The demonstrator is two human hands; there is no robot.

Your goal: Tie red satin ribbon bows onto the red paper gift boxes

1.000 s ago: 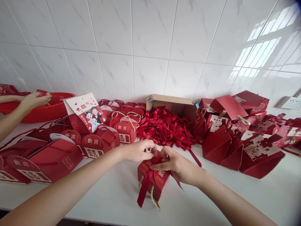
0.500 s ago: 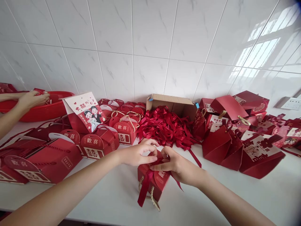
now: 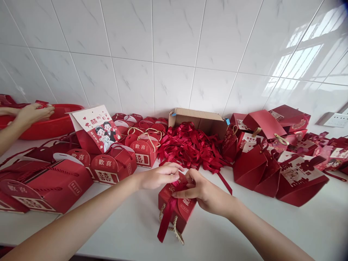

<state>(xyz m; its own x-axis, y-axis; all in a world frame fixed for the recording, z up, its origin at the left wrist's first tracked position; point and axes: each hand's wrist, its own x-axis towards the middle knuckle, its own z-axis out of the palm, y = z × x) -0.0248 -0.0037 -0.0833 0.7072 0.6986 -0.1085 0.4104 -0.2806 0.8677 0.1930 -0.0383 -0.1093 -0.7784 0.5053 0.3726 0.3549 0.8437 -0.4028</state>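
Note:
A small red gift box (image 3: pixel 179 212) with a gold rope handle lies on the white counter (image 3: pixel 130 224) in front of me. A red ribbon (image 3: pixel 166 219) is wrapped over it and hangs toward me. My left hand (image 3: pixel 157 176) rests at the box's top left, fingers pinched on the ribbon. My right hand (image 3: pixel 202 190) is closed on the ribbon at the top right of the box. Both hands meet over the knot area, which the fingers partly hide.
A heap of loose red ribbons (image 3: pixel 193 145) spills from a cardboard box (image 3: pixel 201 119) behind. Several red gift boxes (image 3: pixel 114 165) stand at left, folded red bags (image 3: pixel 272 163) at right. Another person's hand (image 3: pixel 32 113) reaches into a red basin (image 3: pixel 54 125) far left.
My left hand's fingers have flattened and shifted slightly over the ribbon; my right hand stays put. The other person's hand at far left moved a little further left.

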